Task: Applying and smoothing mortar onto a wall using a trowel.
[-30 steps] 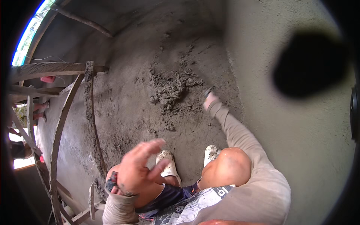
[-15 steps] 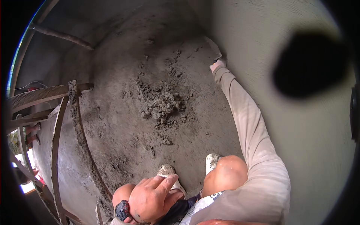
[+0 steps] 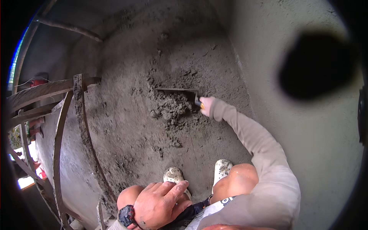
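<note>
Knuckles of the left hand (image 3: 159, 205) fill the near edge, fingers spread loosely and resting flat on the left knee (image 3: 128, 195), holding nothing; a dark watch (image 3: 126, 216) circles the wrist. Just beyond stand two pale, mortar-spattered shoes (image 3: 222, 168) on the grey floor (image 3: 126, 130). A beige sleeve (image 3: 249, 134) runs outward to the right hand (image 3: 207, 105), whose fingers are curled tight round the handle of a trowel (image 3: 178, 92). Its thin, dark, flat blade lies level, touching the far edge of a mortar heap (image 3: 172, 109). That heap sits mid-floor, wet, dark grey, lumpy and crumbly, with loose clods scattered about. Rusty curved bars (image 3: 78, 111) rise to the left; a smooth grey plastered wall (image 3: 291, 126) climbs on the right.
</note>
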### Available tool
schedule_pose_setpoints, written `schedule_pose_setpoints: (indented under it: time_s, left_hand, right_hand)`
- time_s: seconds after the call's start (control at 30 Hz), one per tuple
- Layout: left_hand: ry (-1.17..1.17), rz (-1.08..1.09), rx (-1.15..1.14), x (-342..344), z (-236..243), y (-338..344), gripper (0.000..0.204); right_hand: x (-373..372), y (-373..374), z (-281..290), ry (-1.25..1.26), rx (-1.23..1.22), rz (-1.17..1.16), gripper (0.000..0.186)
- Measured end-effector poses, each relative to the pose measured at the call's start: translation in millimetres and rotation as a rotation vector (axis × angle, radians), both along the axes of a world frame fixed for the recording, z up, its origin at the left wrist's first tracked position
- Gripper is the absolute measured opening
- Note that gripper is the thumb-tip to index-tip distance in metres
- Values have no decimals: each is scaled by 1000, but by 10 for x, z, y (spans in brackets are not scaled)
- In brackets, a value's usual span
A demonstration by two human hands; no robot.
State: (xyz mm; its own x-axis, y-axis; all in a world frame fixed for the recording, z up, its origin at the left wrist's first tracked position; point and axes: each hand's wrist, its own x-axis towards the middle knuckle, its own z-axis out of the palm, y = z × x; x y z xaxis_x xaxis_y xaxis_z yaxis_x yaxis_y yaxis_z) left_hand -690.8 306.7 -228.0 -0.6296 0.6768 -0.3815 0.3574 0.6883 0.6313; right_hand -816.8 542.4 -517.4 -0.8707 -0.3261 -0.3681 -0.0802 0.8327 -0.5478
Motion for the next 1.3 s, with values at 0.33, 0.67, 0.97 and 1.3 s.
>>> schedule_pose_setpoints:
  time_s: [0.33,0.67,0.97,1.3]
  left_hand:
    - [-23,-65,-40,178,68,51,47]
    - [-19,-63,11,272,-66,-9,43]
    - [-41,-35,43,301,206,-144,43]
    - [-65,54,103,188,190,-334,43]
  right_hand:
    - [-956,1264,-465,85,208,-616,18]
    - [130,-143,-197,30,6,34,19]
    - [-1289,1083,-428,-134,154,-81,21]
    - [-1182,-500,216,-283,434,254,25]
